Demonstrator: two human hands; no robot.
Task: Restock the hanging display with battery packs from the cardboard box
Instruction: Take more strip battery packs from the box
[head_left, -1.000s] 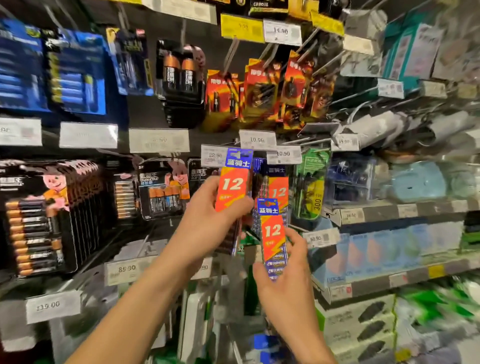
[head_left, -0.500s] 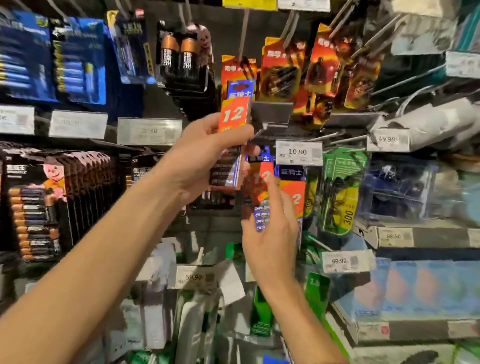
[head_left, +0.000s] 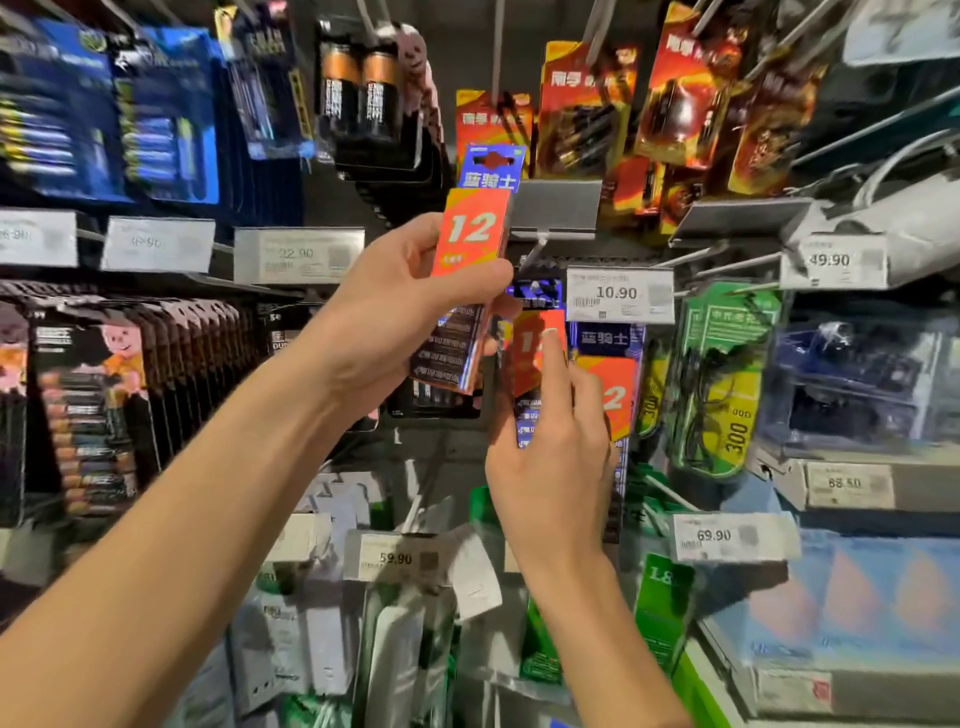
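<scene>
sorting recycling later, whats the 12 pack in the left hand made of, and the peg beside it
The 12 pack in the left hand looks like glossy printed card, orange and blue, with a punched hang slot on top. The peg looks like thin pale wire or plastic; blur leaves that open.

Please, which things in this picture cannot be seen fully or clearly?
Head view:
- Second orange cardboard "12" battery pack: mostly hidden by the right hand and the first orange-and-blue pack in the left hand.
- Grey metal peg: whether either pack hangs on it is unclear.
- Cardboard box: outside the frame.
- White price label at far left: digits blurred.
</scene>
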